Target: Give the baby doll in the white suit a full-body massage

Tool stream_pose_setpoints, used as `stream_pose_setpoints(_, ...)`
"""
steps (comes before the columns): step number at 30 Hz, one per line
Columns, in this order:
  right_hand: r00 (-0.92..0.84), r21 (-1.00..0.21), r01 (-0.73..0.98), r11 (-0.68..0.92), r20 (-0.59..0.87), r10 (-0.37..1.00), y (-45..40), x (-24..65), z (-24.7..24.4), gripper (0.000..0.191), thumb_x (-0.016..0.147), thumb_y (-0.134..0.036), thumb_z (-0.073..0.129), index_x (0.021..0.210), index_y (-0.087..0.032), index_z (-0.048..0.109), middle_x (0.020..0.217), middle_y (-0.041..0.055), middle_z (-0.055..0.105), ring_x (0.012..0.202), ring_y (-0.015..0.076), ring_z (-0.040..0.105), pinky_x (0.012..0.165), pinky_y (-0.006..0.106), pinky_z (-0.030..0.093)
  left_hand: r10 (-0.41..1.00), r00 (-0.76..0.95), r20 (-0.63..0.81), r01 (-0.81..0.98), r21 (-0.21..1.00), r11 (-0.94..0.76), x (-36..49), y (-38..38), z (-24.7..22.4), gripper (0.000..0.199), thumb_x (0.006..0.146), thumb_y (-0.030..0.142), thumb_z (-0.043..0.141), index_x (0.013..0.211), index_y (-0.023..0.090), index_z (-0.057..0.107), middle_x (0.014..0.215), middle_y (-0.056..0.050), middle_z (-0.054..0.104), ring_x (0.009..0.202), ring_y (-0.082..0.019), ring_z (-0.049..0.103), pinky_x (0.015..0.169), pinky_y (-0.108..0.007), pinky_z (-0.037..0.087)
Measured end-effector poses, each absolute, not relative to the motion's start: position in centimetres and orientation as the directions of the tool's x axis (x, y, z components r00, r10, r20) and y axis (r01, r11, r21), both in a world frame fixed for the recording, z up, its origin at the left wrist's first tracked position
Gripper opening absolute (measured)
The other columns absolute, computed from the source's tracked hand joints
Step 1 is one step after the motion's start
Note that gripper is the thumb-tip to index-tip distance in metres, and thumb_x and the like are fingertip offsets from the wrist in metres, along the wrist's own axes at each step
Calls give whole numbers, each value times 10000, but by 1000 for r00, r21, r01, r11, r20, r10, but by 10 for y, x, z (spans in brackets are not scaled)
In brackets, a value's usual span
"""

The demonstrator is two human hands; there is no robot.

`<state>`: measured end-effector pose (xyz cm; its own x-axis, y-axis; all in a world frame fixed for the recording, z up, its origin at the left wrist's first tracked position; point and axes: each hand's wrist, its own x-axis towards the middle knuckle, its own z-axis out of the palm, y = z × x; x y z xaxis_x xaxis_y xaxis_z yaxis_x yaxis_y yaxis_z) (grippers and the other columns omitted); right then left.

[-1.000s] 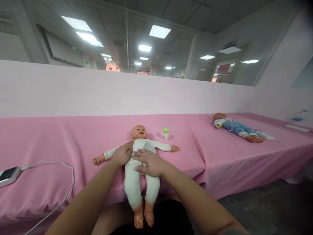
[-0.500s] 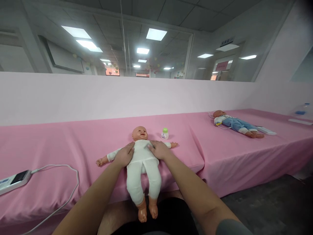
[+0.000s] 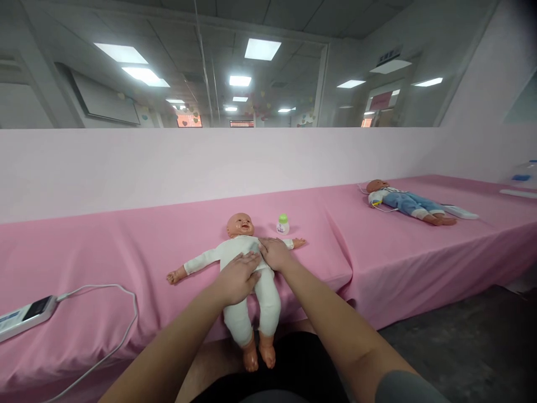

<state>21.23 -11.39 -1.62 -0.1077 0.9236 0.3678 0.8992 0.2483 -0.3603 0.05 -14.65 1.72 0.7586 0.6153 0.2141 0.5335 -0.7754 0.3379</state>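
A baby doll (image 3: 239,246) in a white one-piece suit lies on its back on the pink-covered table (image 3: 126,246), arms spread, legs hanging over the front edge. My left hand (image 3: 238,277) rests flat on the doll's belly, fingers together. My right hand (image 3: 273,253) lies flat on the doll's chest by its left shoulder. Neither hand grips anything. A small bottle with a green cap (image 3: 283,224) stands just right of the doll's head.
A second doll in blue trousers (image 3: 409,202) lies further right on the table, with a white device (image 3: 459,212) by its feet. At the left edge lies a white device with a screen (image 3: 26,317) and a looping white cable (image 3: 113,313). A pink wall runs behind.
My left hand has slid from the doll's right shoulder down onto its belly. My right hand went from the belly up to the chest. The view has shifted slightly.
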Motion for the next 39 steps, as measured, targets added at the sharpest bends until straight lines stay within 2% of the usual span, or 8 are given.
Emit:
stream_pose_setpoints(6,-111,-353,903,245,358,927,-109,212,-23,500,1086,-395,320,1430,-186,616,1453,102,633,1354,259,575,1193,422,342,657,743,129,611,268,-744,5,-91,14,735,1018,535,346,1597,89,417,1687,-156,315,1582,-301,274,1306,-491,192)
stream_pose_setpoints(9,-112,-356,905,233,328,938,-106,213,-26,523,1082,-406,328,1482,-173,571,1505,105,587,1407,269,531,1228,441,312,703,694,153,651,283,-704,6,-71,12,760,1008,562,356,1574,63,447,1678,-176,329,1578,-313,283,1299,-485,203)
stream_pose_setpoints(15,-116,-371,903,216,275,954,-106,216,-27,573,1086,-448,295,1549,-179,497,1576,97,510,1474,278,457,1269,459,255,761,597,255,662,380,-646,-20,-61,-4,718,1007,581,354,1539,125,512,1644,-122,424,1556,-286,342,1297,-444,228)
stream_pose_setpoints(20,-120,-399,890,222,264,957,-104,218,-30,587,1087,-473,284,1565,-190,475,1585,88,501,1491,263,434,1267,429,259,860,419,291,740,440,-509,-52,-67,-23,728,1025,581,318,1553,109,486,1617,-121,467,1524,-271,405,1288,-419,268)
stream_pose_setpoints(27,-121,-413,881,232,278,953,-109,218,-31,559,1084,-443,324,1568,-206,468,1586,86,500,1504,263,417,1266,444,261,862,410,299,745,435,-505,-51,-70,-28,718,1028,554,324,1551,90,487,1613,-124,470,1518,-263,416,1285,-401,277)
stream_pose_setpoints(31,-112,-428,875,224,271,956,-125,216,-27,581,1075,-418,363,1586,-149,436,1610,119,458,1546,300,350,1287,486,234,859,404,314,741,438,-509,-52,-73,-27,701,1032,552,331,1553,112,492,1613,-112,474,1515,-262,420,1283,-394,279)
stream_pose_setpoints(35,-97,-506,820,268,338,936,-154,213,-23,544,1061,-381,410,1542,-146,507,1586,120,490,1525,286,395,1288,480,273,854,399,334,738,436,-515,-53,-76,-26,694,1033,541,337,1547,102,498,1599,-125,490,1505,-273,436,1273,-406,302)
stream_pose_setpoints(39,-183,-568,700,434,445,877,-198,205,-18,482,1059,-387,437,1473,-196,592,1521,91,570,1461,242,490,1272,468,331,859,390,333,734,450,-508,-52,-76,-26,697,1023,530,352,1542,91,503,1595,-132,494,1501,-282,442,1272,-415,302)
